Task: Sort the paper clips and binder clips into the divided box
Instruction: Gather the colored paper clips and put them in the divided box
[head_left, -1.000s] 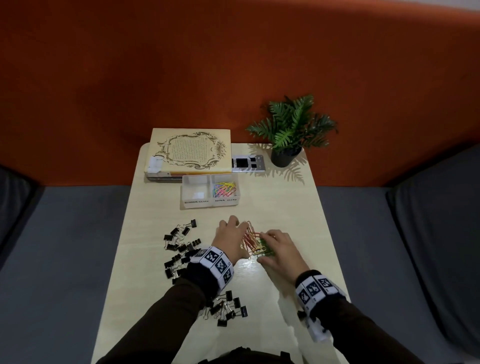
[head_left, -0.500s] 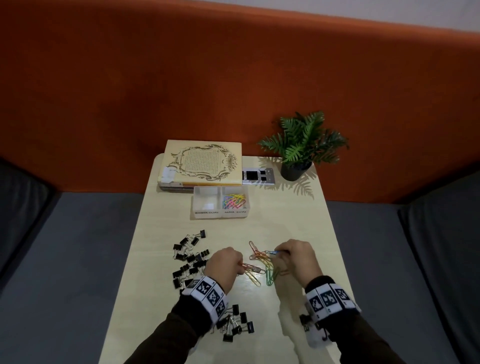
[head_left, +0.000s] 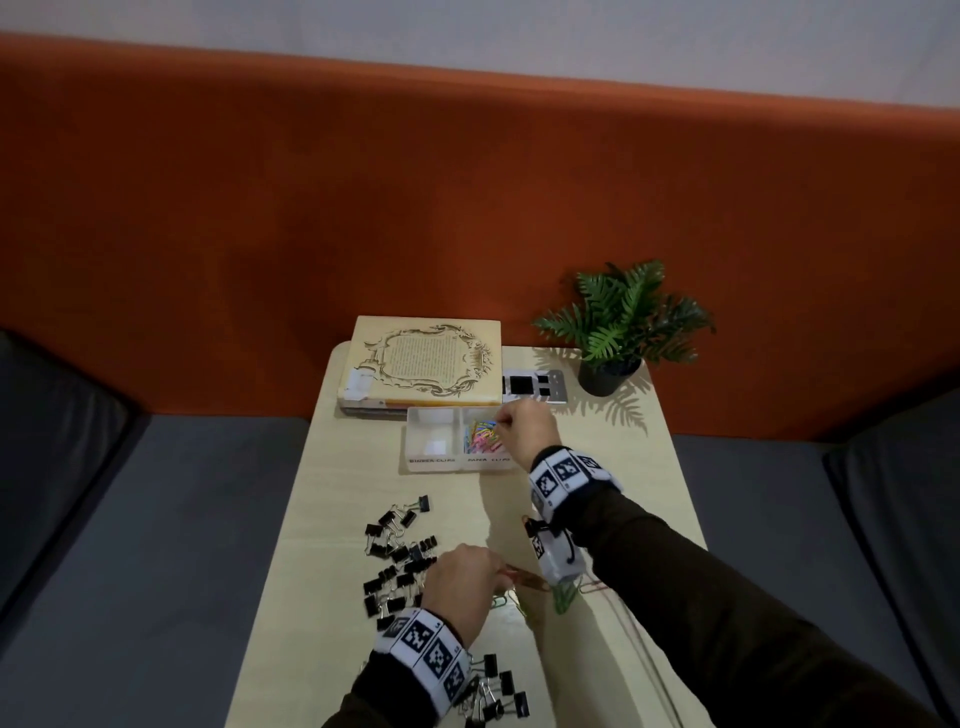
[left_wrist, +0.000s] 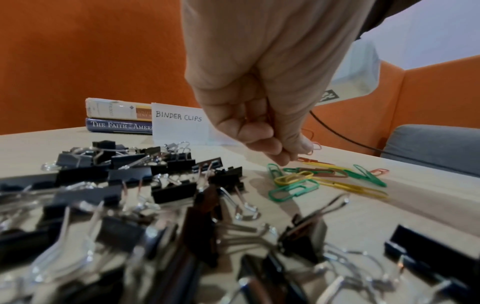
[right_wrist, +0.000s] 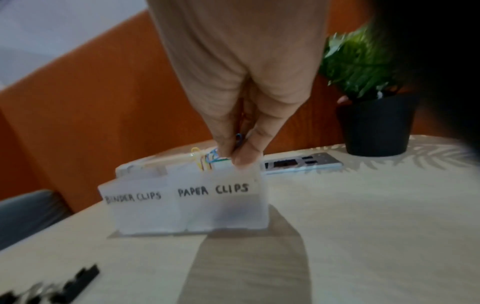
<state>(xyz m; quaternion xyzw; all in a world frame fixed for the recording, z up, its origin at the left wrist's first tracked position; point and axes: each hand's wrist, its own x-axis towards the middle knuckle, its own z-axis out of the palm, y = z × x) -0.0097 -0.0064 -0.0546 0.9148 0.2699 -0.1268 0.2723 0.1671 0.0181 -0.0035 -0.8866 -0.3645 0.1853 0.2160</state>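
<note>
The clear divided box stands mid-table, labelled BINDER CLIPS on the left and PAPER CLIPS on the right. Its left half looks empty, while coloured paper clips lie in the right half. My right hand hovers over that right half and pinches a blue paper clip with a few others. My left hand is down by the loose paper clips, fingers curled, pinching an orange one. Black binder clips lie in a pile left of it.
A second bunch of binder clips lies near the front edge under my left wrist. Stacked books, a silver device and a potted plant stand behind the box. Grey cushions flank the table.
My right hand has left the loose pile and travelled forward to the box with clips in its fingers. My left hand has stayed at the pile, holding a clip.
</note>
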